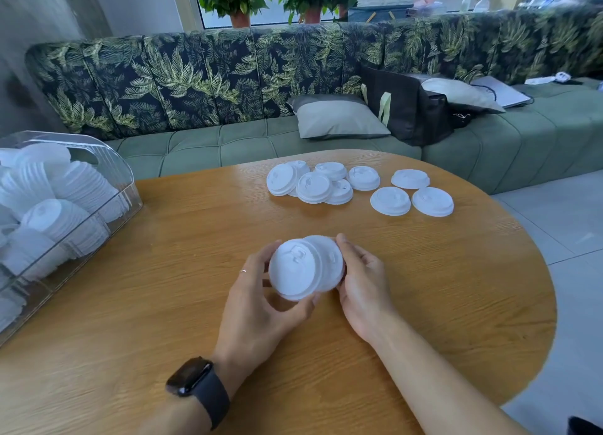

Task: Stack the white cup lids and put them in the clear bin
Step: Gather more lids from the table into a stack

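A small stack of white cup lids (301,269) is held above the middle of the round wooden table (163,320), its top lid slid slightly left of the ones behind. My left hand (257,300) grips the stack from the left and below. On the stack's right edge, my right hand (363,281) holds with thumb and fingers. Several loose white lids (313,186) lie in an overlapping cluster at the table's far side, with three more lids (432,201) spread flat to their right. The clear bin (129,186) at the left table edge holds several lid stacks.
A green sofa (248,140) with a leaf-print back runs behind the table, carrying a grey cushion (339,119) and a black bag (408,108). A black watch (195,387) is on my left wrist. Grey floor (571,238) lies to the right.
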A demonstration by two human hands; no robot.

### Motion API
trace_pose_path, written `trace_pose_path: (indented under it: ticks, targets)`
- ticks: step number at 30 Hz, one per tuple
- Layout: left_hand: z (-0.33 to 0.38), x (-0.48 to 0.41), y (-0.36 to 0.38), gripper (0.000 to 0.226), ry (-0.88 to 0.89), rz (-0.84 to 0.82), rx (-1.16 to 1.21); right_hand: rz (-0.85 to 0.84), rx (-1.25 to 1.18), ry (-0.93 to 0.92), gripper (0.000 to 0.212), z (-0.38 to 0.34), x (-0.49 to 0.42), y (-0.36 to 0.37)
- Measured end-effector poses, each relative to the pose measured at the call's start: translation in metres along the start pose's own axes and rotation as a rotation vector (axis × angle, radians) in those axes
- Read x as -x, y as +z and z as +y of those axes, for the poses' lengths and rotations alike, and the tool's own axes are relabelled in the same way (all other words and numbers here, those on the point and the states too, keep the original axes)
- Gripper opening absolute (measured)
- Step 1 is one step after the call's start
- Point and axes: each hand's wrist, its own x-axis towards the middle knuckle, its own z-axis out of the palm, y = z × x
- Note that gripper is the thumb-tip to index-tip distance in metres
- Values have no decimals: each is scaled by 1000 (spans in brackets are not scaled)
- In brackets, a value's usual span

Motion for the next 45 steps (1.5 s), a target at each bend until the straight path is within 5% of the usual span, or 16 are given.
trace_pose_path:
  ticks: [4, 13, 22, 27, 45]
  targets:
    - [-6, 0, 2, 87, 199, 108, -256, -41, 123, 1, 30, -1, -2, 0]
    - [-5, 0, 7, 92, 273, 47, -413, -117, 97, 45, 30, 1, -4, 1]
    - [-7, 2, 8, 94, 194, -42, -358, -260, 110, 53, 49, 0, 2, -1]
    - [-7, 0, 9, 92, 160, -36, -359, -403, 241, -29, 35, 1, 5, -4]
    - [-11, -2, 9, 100, 104, -115, -381, -407, 362, -49, 22, 3, 3, -6]
